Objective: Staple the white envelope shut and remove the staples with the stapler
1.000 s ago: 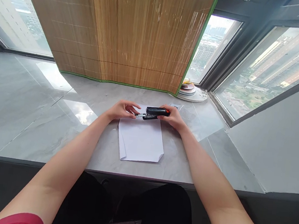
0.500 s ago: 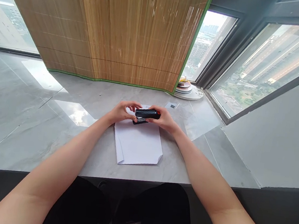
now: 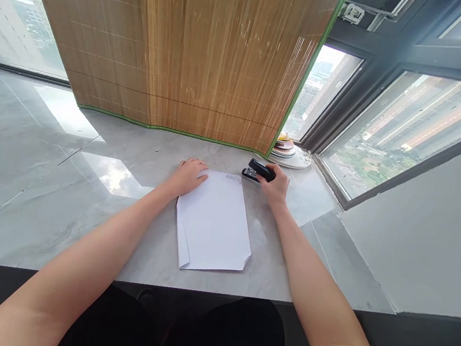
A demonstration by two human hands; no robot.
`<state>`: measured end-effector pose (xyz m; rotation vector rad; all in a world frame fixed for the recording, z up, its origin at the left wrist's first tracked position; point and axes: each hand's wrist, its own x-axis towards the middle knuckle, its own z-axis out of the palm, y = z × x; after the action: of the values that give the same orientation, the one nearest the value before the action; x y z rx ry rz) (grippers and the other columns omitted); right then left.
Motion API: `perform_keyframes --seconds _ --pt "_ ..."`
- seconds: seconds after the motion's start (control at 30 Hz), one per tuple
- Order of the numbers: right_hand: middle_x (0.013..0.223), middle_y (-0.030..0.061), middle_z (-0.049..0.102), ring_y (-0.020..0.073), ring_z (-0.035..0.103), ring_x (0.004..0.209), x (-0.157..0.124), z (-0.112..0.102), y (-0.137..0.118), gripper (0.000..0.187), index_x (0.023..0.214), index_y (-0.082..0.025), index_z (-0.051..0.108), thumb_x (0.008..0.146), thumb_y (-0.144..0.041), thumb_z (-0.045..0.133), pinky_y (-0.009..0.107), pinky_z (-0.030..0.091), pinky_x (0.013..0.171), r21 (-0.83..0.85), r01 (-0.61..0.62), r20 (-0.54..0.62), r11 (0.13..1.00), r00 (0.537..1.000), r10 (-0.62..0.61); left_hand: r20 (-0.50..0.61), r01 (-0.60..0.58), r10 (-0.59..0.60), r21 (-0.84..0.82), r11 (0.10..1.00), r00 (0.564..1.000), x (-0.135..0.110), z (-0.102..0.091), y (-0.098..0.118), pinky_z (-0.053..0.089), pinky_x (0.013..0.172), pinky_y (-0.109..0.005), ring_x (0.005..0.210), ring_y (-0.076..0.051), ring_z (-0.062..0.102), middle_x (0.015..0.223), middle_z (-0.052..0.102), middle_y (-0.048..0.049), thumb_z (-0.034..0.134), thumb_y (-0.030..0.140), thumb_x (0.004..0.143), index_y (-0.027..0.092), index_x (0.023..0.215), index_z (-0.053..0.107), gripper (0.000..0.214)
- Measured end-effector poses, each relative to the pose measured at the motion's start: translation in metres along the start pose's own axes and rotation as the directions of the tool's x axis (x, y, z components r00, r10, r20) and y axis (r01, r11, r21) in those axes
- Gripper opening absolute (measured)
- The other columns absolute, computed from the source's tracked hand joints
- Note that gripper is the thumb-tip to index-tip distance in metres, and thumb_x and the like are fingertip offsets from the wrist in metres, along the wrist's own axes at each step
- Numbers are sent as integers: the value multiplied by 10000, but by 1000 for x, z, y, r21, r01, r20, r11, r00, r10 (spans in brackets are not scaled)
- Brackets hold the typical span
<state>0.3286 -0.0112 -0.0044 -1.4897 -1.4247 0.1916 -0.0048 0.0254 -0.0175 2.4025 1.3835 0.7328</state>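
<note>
My right hand (image 3: 278,186) grips a black stapler (image 3: 261,170) by its rear end, just beyond the far right corner of the paper. The stapler's jaws are apart and face left. White paper (image 3: 214,224) lies on the grey marble-look ledge (image 3: 102,236), with its lower left edge folded over and its lower right corner bent. Faint marks (image 3: 234,178) show at its far right corner. My left hand (image 3: 189,176) rests flat with fingers out on the paper's far left corner and holds nothing.
A bamboo blind (image 3: 210,54) with green edging hangs down at the back. Beside its lower right corner stands a stack of plates (image 3: 285,151). Windows line the back and right, and a white wall (image 3: 427,234) bounds the right side.
The stapler has moved right, off the paper, in my right hand. My left hand has let go of it and come down onto the paper's far left corner.
</note>
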Motion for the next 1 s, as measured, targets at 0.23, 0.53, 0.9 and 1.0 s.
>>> perform_keyframes --seconds 0.23,0.53,0.9,1.0 --pt "1041 87 810 329 729 996 -2 2 2 291 1013 -253 726 752 -363 789 500 569 982 -91 54 108 994 993 -44 -75 -58 48 -148 987 996 0 0 -1 574 1052 -447 1137 -320 741 1147 835 -70 623 358 972 280 1059 812 222" --pt "1141 89 804 321 721 1068 -8 5 -16 457 1177 -236 787 754 -194 620 462 552 1009 -93 253 184 963 955 -233 -138 -12 -27 -271 962 990 -1 -3 3 629 998 -418 1059 -296 789 1099 860 -44 666 343 943 289 1053 866 234" --pt "935 59 777 294 671 894 -11 0 -24 297 973 -248 760 713 -219 619 429 524 868 -135 216 298 967 940 -168 -166 -9 -66 -417 909 984 -2 -8 8 638 1066 -440 1114 -293 797 1098 871 -43 727 382 936 272 995 892 207" --pt "998 64 794 301 694 944 -11 -3 -28 294 1025 -249 771 763 -240 638 445 516 928 -117 247 346 962 918 -193 -147 -15 -53 -427 904 988 -3 -9 11 635 1072 -433 1134 -292 793 1123 869 -46 720 361 947 266 1012 894 208"
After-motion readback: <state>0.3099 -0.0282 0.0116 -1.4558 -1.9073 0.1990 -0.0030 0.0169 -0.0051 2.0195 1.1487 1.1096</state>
